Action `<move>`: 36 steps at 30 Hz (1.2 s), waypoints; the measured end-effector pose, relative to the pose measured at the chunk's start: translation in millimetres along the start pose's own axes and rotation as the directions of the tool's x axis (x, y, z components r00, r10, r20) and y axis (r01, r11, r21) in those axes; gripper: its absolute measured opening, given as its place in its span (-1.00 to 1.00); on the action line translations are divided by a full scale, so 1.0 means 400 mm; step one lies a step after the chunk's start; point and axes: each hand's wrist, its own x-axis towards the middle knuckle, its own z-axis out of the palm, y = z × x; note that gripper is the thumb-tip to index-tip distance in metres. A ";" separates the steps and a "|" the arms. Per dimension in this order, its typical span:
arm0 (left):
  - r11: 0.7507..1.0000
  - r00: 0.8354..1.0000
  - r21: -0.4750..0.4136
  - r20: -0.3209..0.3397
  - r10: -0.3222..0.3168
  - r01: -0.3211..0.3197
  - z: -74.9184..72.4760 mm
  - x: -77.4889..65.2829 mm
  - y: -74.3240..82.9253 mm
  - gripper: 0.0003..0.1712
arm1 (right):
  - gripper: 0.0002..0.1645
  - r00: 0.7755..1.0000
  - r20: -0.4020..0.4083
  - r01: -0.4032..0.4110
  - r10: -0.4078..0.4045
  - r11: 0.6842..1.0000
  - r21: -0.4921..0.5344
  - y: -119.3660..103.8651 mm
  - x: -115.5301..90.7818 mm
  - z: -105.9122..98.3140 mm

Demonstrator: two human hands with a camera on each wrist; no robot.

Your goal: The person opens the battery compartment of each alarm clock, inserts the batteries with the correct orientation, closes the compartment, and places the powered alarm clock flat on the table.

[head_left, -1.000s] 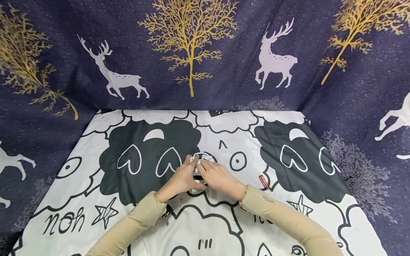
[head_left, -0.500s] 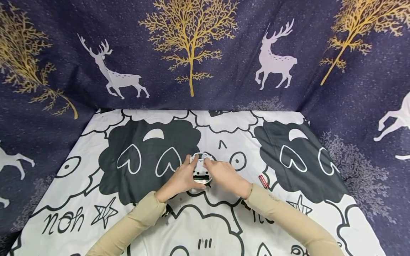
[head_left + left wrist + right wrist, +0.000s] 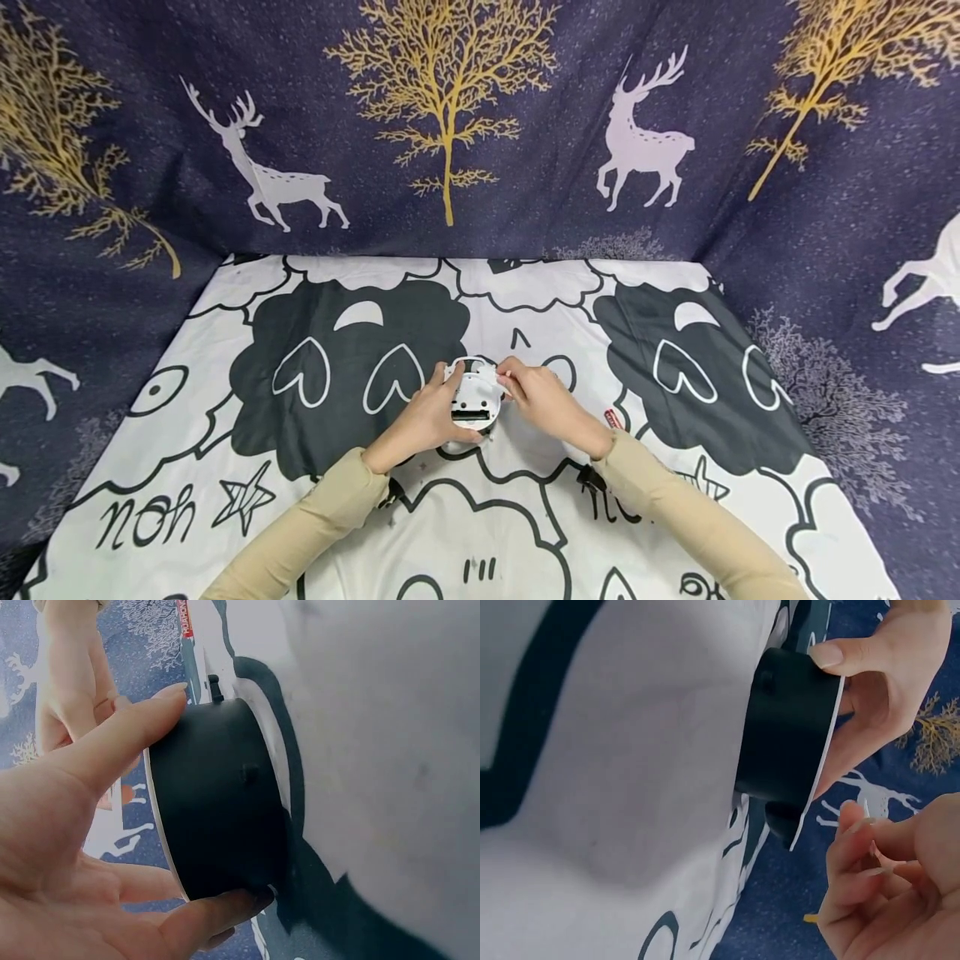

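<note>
A round device (image 3: pixel 476 398) with a white face and a black side stands on the cloth. Its face has a dark slot. My left hand (image 3: pixel 427 414) grips it by the rim; in the left wrist view the thumb and fingers span the black side (image 3: pixel 217 795). Just right of the device, my right hand (image 3: pixel 543 404) pinches a thin white piece (image 3: pixel 866 808), mostly hidden by the fingers. A trace of red shows beside those fingers in the head view; what it is I cannot tell. In the right wrist view, that hand is apart from the black body.
Right of the hands lies a small red stick-like item (image 3: pixel 613 418) with white lettering, partly behind the right wrist. A white cloth (image 3: pixel 480 533) with black cartoon prints covers the table. Dark blue curtains (image 3: pixel 525 167) with deer and trees enclose the back and sides.
My right hand has moved right, off the device's face, with the thin white piece between its fingers. The face and dark slot are now uncovered. The left hand has kept its grip.
</note>
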 end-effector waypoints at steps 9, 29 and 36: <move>1.000 1.000 0.015 0.012 -0.025 0.025 0.002 0.002 -0.001 0.29 | -0.89 0.969 -0.052 -0.246 0.242 0.962 -0.114 0.028 -0.021 0.006; 0.999 0.999 0.018 -0.011 -0.031 0.031 -0.001 0.001 0.001 0.29 | -0.64 0.916 0.128 -0.347 0.379 0.912 -0.217 0.055 -0.040 0.018; 0.999 0.999 0.002 0.000 -0.033 0.033 -0.002 0.002 0.002 0.31 | -0.61 0.906 0.150 -0.359 0.396 0.906 -0.224 0.055 -0.039 0.015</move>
